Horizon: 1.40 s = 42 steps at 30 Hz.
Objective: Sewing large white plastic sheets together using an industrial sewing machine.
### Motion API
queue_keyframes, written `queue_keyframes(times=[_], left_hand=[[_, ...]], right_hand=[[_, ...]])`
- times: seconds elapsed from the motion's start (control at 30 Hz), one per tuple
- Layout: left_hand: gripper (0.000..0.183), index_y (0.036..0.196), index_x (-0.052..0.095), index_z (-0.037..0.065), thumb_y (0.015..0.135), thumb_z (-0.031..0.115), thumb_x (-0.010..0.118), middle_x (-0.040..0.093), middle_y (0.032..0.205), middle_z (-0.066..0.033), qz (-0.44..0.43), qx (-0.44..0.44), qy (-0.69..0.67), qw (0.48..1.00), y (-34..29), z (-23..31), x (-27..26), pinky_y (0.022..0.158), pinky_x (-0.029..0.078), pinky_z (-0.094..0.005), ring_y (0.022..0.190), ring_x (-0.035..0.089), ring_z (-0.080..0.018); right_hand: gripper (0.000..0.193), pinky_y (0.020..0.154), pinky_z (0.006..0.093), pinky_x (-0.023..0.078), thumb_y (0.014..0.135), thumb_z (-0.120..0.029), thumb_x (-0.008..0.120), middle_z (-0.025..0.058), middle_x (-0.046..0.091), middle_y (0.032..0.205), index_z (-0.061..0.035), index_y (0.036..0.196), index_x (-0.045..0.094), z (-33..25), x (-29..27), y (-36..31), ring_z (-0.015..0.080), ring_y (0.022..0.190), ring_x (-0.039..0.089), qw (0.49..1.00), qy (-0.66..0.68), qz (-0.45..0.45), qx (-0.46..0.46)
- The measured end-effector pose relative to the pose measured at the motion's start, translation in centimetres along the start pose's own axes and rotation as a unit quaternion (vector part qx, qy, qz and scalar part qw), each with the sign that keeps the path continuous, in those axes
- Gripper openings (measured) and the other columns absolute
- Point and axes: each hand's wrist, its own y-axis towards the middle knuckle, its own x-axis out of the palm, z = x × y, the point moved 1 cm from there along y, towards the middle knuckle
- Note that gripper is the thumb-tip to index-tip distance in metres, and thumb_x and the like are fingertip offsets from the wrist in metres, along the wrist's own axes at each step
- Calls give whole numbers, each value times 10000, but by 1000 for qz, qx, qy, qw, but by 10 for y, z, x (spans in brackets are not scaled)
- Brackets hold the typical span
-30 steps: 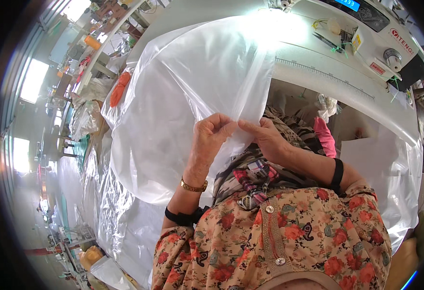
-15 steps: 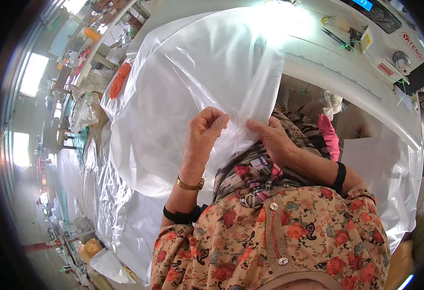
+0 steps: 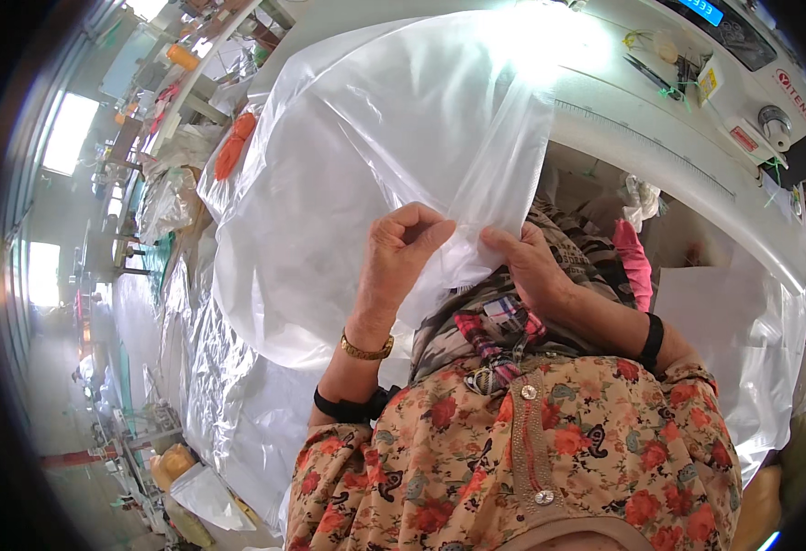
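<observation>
A large translucent white plastic sheet [image 3: 330, 165] spreads over the table and hangs down toward my lap. At its near edge, my left hand [image 3: 405, 241] pinches the sheet between thumb and bent fingers. Close by on the right, my right hand [image 3: 530, 262] grips the same edge with its thumb on top and its other fingers partly hidden. A short stretch of the edge lies between the two hands. Just below it are my patterned trousers and a plaid cloth tie [image 3: 490, 344].
A white sewing machine [image 3: 743, 110] stands at the far right, with small black snips [image 3: 651, 75] left of it. A ruler scale [image 3: 642, 142] runs along the white table's edge. An orange bundle [image 3: 235, 147] lies at the left; pink cloth [image 3: 632, 262] hangs at the right.
My left hand has shifted slightly right along the sheet's edge, closer to my right hand. The whole view has moved a little; the sheet lies much the same.
</observation>
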Motion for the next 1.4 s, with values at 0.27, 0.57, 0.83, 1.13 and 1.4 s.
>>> queue_keyframes(times=[0.27, 0.57, 0.83, 1.13, 1.4], left_hand=[[128, 852, 629, 83, 951, 164, 618, 576, 674, 47, 61, -29, -63, 996, 9, 10, -25, 421, 271, -171, 479, 405, -6], [222, 779, 560, 60, 969, 173, 581, 498, 617, 24, 143, 21, 130, 981, 52, 39, -77, 471, 338, -204, 519, 426, -62], [142, 833, 602, 55, 948, 138, 601, 485, 657, 85, -53, 140, 190, 970, 51, 102, -48, 504, 313, -170, 580, 408, 10], [112, 972, 645, 18, 948, 119, 603, 561, 639, 11, -109, -102, 14, 989, -4, 24, 28, 509, 403, -217, 581, 488, -30], [38, 858, 605, 12, 861, 50, 607, 566, 701, -146, -152, 203, 318, 914, -5, 21, 33, 567, 456, -348, 598, 558, -311]], right_hand=[[252, 754, 260, 482, 891, -190, 606, 37, 647, 910, 18, 1031, 635, 2, -2, 2, 100, 808, 596, 1000, -23, 13, 6], [313, 850, 272, 465, 908, -249, 653, 42, 662, 1010, 5, 1092, 630, 10, 0, 6, 97, 921, 605, 1000, -10, 13, 7], [395, 814, 259, 472, 994, -265, 539, 66, 632, 1036, 51, 1230, 511, 11, 4, -5, 103, 927, 568, 996, -52, -3, -67], [246, 759, 269, 473, 1013, -207, 473, 41, 609, 954, 13, 1096, 545, 7, 7, -36, 105, 842, 547, 984, -153, -59, -74], [162, 711, 322, 489, 972, -115, 505, 126, 614, 838, 30, 1018, 562, -12, 14, -56, 155, 760, 583, 929, -325, -52, -169]])
